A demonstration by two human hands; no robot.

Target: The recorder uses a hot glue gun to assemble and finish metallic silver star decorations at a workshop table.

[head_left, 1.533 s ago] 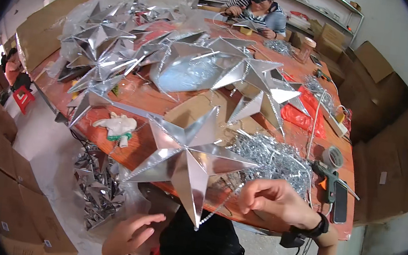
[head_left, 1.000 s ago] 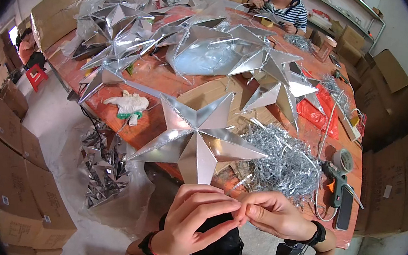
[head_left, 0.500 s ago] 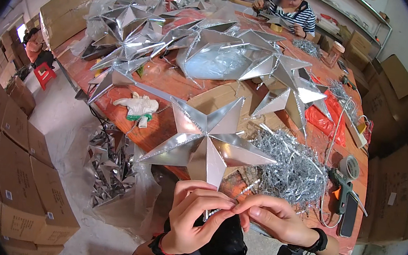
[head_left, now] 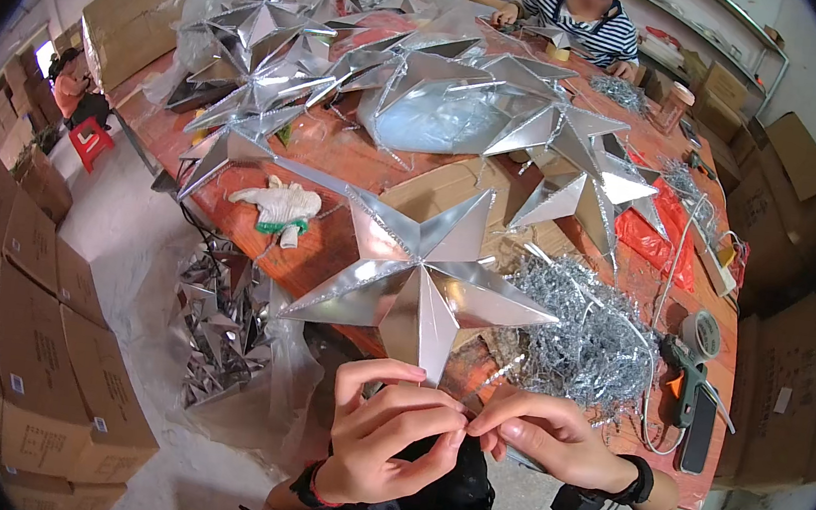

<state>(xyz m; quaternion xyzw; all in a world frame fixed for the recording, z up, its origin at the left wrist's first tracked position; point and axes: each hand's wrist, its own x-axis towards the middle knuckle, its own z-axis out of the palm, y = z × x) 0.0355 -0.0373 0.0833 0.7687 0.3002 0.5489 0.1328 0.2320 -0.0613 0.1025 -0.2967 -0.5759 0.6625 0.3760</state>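
Note:
A large silver five-pointed star (head_left: pixel 418 276), with sparkling trim along some ridges, lies at the table's near edge, one point toward me. My left hand (head_left: pixel 393 435) is at that near point, index finger against it, thumb and other fingers bent together. Right beside it, my right hand (head_left: pixel 558 438) pinches with thumb and index finger. The fingertips of both hands meet just below the star's tip; whatever is between them is too small and hidden to make out. A heap of silver tinsel (head_left: pixel 581 330) lies right of the star.
More silver stars (head_left: pixel 578 174) crowd the table's far side. A white glove (head_left: pixel 277 208) lies left; a glue gun (head_left: pixel 683 382), phone (head_left: pixel 698 434) and tape roll (head_left: pixel 700 335) lie right. Cartons (head_left: pixel 63 367) stand left, a bag of silver pieces (head_left: pixel 219 324) below. A co-worker (head_left: pixel 581 18) sits opposite.
My left hand's lower fingers have shifted slightly, while the fingertips still meet at the star's tip. The co-worker opposite has moved their hands apart. The star stays almost in place.

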